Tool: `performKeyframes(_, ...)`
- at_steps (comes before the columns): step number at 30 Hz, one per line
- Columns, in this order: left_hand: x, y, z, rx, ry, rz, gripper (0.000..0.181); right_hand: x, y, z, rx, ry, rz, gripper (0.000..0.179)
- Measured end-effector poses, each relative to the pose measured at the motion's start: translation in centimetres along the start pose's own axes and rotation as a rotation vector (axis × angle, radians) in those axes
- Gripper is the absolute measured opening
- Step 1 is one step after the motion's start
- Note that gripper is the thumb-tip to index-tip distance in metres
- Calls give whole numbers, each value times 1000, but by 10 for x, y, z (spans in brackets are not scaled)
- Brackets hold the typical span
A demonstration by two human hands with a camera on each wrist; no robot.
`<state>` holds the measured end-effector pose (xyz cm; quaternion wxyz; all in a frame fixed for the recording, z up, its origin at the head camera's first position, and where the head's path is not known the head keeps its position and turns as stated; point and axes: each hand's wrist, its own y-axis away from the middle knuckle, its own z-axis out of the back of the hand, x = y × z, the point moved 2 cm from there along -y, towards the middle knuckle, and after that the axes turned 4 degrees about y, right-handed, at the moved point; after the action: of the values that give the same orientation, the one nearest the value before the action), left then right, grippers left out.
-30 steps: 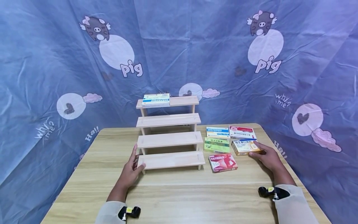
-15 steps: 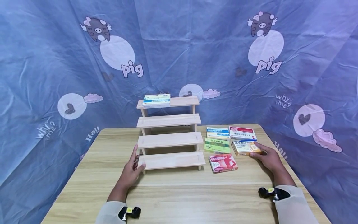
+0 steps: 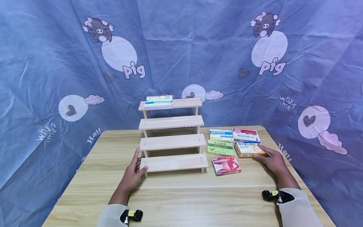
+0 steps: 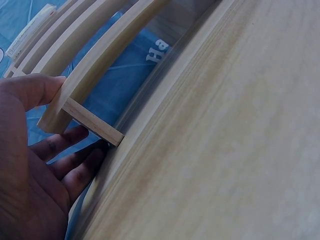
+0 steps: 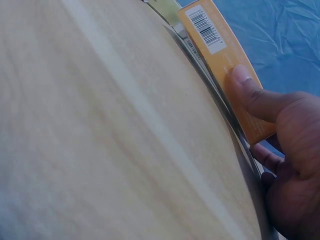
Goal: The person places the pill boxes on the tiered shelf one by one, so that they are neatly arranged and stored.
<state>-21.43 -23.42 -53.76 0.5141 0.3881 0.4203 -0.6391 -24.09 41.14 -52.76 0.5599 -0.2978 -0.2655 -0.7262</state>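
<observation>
A four-step wooden display rack (image 3: 173,162) stands on the table. My left hand (image 3: 135,170) holds the left end of its lowest step; in the left wrist view the thumb lies on the board (image 4: 95,65) and the other fingers are around its end and beside the leg. My right hand (image 3: 270,159) pinches the right end of an orange and white medicine box (image 3: 246,149). In the right wrist view the thumb presses the orange side with the barcode, low over the table. A white and blue medicine box (image 3: 158,102) lies on the left of the top step.
Near the held box lie a green medicine box (image 3: 220,147), a blue and white one (image 3: 221,134), a red and white one (image 3: 246,135) and a red one (image 3: 226,165). A blue patterned curtain (image 3: 181,56) hangs behind the wooden table (image 3: 181,201).
</observation>
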Motion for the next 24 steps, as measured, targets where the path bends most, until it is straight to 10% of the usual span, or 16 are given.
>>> performKeyframes(24,1,1,0,12,13,-34,94,8,4,0,-112,-177,1,78)
